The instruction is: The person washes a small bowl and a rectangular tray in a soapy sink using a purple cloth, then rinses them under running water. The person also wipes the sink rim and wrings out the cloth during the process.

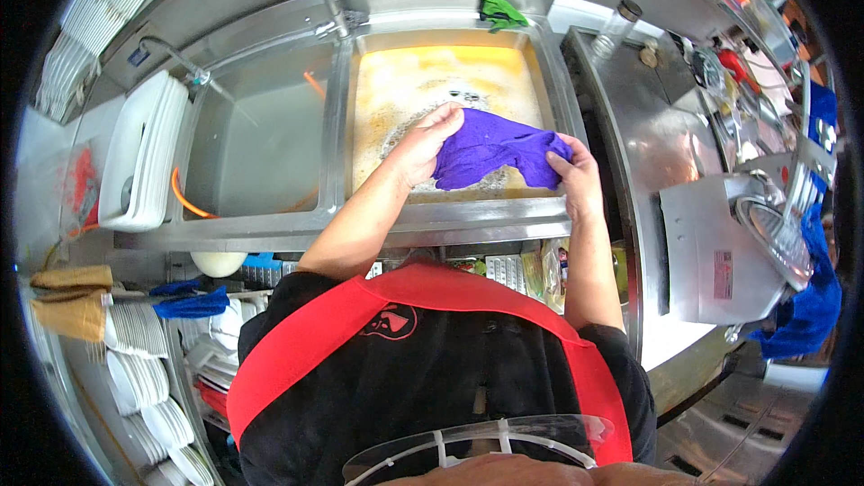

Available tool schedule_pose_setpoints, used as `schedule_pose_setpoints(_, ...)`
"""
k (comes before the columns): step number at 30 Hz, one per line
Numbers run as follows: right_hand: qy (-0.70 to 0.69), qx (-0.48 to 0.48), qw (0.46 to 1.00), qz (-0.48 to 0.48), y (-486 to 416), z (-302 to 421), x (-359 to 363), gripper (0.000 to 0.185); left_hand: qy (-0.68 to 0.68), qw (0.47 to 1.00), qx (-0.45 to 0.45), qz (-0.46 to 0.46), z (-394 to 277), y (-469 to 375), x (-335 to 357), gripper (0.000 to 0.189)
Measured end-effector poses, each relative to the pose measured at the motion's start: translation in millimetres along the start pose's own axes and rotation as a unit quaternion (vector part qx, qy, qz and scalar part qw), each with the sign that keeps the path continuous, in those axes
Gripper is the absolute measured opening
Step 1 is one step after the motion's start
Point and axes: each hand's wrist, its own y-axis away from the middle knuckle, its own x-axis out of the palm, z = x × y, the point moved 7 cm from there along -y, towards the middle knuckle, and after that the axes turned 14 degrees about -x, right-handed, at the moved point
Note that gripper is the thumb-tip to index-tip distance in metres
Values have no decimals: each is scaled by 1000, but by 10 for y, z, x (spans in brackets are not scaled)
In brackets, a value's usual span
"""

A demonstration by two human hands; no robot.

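Note:
A purple cloth (496,145) is stretched between my two hands, over the near part of the right sink basin (548,91). My left hand (428,142) pinches its left edge, thumb on top. At the other end, my right hand (577,165) grips a bunched corner. The cloth's lower edge hangs in folds. Beneath it, the basin holds foamy, yellowish water (432,74). To the left, a second basin (256,128) contains cloudy water and part of an orange hose (189,199).
Two faucets (331,7) (196,71) rise behind the left basin. A green cloth (501,11) drapes over the back rim. White trays (145,155) stand at the left. A steel counter (651,108) with a glass jar (615,27) and a metal appliance (715,256) lies right.

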Motion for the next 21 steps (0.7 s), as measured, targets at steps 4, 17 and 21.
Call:
schedule_pose_setpoints(4, 96, -27, 995, 2, 81, -70, 102, 29, 17, 1000, 10, 4, -4, 0, 60, 26)
schedule_pose_setpoints(17, -218, 84, 971, 58, 194, -127, 519, 23, -12, 994, -107, 36, 528, -46, 206, 40)
schedule_pose_setpoints(21, -175, 28, 983, 46, 195, -107, 463, 23, 5, 973, -218, 78, 783, -124, 212, 64)
